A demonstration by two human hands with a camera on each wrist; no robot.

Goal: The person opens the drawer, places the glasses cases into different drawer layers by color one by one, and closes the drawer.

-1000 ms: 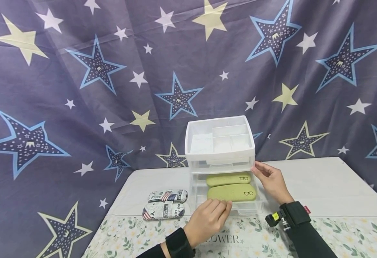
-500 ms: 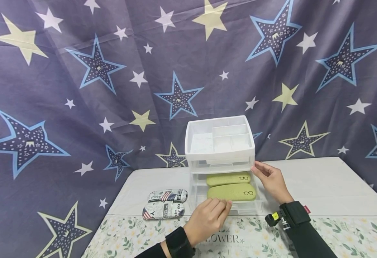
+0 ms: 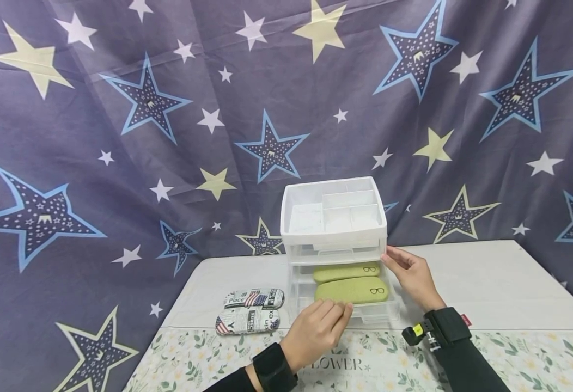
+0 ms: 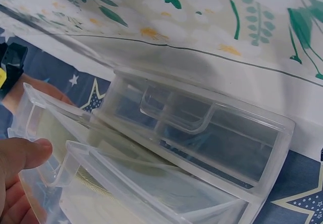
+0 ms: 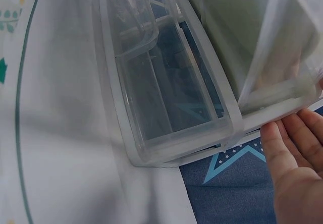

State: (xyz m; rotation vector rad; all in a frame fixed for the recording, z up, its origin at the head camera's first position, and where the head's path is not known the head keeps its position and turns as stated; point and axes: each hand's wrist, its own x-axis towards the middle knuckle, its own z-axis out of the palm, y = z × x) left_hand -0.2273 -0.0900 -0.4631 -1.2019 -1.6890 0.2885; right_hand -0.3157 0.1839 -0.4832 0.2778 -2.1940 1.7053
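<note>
A clear plastic drawer [image 3: 377, 314] stands pulled out of a white desktop drawer cabinet [image 3: 334, 239]. Inside it lie two olive-green glasses cases, the near case [image 3: 357, 291] and the far case [image 3: 345, 272], each printed with small glasses. My left hand [image 3: 314, 333] pinches the drawer's front edge; in the left wrist view its thumb [image 4: 35, 152] lies over the front, with fingers curled below. My right hand [image 3: 415, 279] touches the cabinet's right side, and in the right wrist view its extended fingers [image 5: 280, 146] rest along that side. Another drawer [image 4: 217, 128] below is closed.
Two newsprint-and-flag patterned cases [image 3: 249, 320] lie side by side left of the cabinet. A divided tray [image 3: 303, 218] forms the cabinet's top. A floral cloth [image 3: 208, 354] covers the near part of the table, and a star-patterned curtain [image 3: 340, 147] hangs behind.
</note>
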